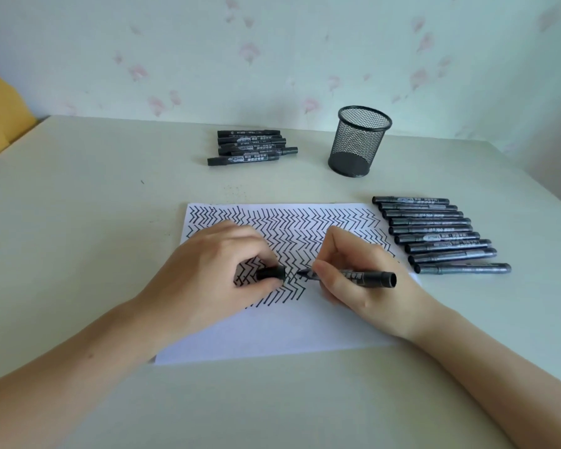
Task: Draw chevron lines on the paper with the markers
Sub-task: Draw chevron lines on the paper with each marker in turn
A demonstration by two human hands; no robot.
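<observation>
A white sheet of paper (272,332) lies on the table, its upper part covered with rows of black chevron lines. My right hand (360,270) grips a black marker (366,277) lying nearly level, its bare tip pointing left just above the paper. My left hand (214,270) rests on the sheet and pinches the marker's black cap (271,273). The cap's mouth faces the tip, a short gap apart.
Several black markers (441,236) lie in a row right of the paper. Another small group of markers (251,147) lies at the back. A black mesh pen holder (358,140) stands behind the paper, by the floral wall.
</observation>
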